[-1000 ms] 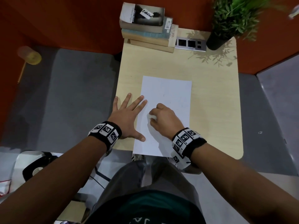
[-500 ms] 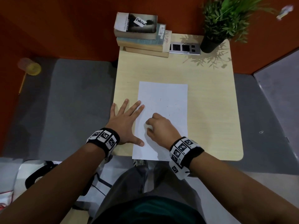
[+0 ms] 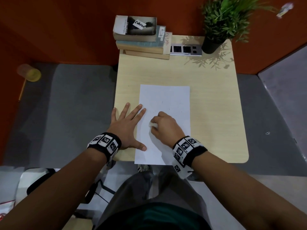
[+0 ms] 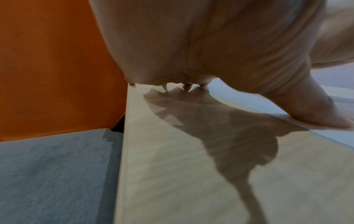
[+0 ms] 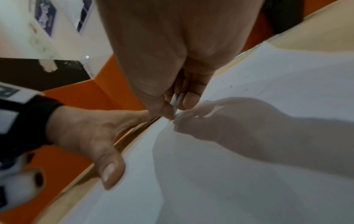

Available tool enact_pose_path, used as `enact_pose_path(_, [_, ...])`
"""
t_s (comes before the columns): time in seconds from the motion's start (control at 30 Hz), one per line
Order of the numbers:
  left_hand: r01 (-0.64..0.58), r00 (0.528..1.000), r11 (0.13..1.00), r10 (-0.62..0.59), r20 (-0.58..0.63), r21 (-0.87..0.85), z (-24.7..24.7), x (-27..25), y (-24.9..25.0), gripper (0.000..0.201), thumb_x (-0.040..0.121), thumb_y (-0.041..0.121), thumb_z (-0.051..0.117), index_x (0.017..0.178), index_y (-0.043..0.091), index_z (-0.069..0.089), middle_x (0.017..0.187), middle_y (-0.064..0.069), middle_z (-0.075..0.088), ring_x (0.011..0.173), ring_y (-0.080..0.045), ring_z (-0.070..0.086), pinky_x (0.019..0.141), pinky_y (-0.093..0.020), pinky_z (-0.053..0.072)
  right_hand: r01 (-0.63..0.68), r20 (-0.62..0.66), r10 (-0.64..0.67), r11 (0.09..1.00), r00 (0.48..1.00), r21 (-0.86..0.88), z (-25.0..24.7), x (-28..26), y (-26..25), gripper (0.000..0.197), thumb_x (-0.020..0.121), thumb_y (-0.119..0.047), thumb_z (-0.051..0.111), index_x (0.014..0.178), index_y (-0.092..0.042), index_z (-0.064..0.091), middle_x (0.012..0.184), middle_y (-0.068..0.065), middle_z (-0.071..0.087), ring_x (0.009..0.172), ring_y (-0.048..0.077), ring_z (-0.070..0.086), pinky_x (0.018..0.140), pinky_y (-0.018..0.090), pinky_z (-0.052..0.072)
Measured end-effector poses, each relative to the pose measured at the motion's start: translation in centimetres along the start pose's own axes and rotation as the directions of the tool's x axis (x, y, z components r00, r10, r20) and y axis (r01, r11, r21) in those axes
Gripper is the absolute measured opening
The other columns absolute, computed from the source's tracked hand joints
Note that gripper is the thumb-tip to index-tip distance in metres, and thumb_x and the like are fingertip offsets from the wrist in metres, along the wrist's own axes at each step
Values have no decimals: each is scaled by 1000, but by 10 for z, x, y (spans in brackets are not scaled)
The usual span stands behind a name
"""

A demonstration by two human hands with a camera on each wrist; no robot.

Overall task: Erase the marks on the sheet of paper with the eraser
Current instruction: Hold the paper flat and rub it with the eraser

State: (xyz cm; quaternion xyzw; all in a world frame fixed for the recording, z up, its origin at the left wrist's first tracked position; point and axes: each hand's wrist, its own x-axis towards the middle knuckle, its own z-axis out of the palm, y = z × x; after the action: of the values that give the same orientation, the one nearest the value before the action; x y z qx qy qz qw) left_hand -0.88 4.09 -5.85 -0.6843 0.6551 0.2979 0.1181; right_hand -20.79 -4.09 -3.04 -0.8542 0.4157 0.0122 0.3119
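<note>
Rubbing eraser [image 3: 153, 125] still, leftward.

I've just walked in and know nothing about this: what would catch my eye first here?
Two hands on a white sheet of paper in the middle of a small desk: the left hand lies flat on its left edge, the right hand pinches a small white eraser. At the far edge stand stacked books and a potted plant.

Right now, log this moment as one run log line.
stage: erasing | right hand: pinches eraser on sheet of paper | left hand: flat, fingertips and thumb on paper | faint marks remain
</note>
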Motion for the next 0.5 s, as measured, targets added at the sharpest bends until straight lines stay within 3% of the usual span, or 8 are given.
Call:
enact_pose_path(0.07, [2,1000,1000,-2,-2,-1,0,0,0,162,48,109,63,165,45,-31,168,26,-42,159,-24,-40,124,-75,-17,12,-4,-12,1000,1000,1,5,-2,-8,20,91,-21,60,107,-13,70,99,1,54,78,27,62,72,39,53])
enact_pose_path(0.17, [5,1000,1000,-5,-9,-1,0,-1,1,162,48,110,62,165,45,-30,170,25,-41,159,-25,-40,124,-75,-17,114,97,-110,993,989,-42,12,-10,-22,15,90,-19,59,98,-10,67,96,5,53,72,30,60,67,43,54])
enact_pose_path(0.33, [9,1000,1000,-9,7,6,-2,-1,2,162,49,109,62,164,46,-32,169,25,-42,159,-25,-41,124,-75,-17,-19,-14,18,1000,1000,-12,2,4,-7,18,91,-21,59,103,-12,70,96,2,53,74,27,61,69,40,53])
enact_pose_path(0.5, [14,1000,1000,-15,11,16,-1,-1,2,162,48,110,60,164,45,-32,170,24,-41,159,-26,-40,124,-75,-17,127,102,-120,990,987,-67,10,-8,-21,12,89,-16,59,93,-8,67,93,6,53,68,30,59,63,42,53])
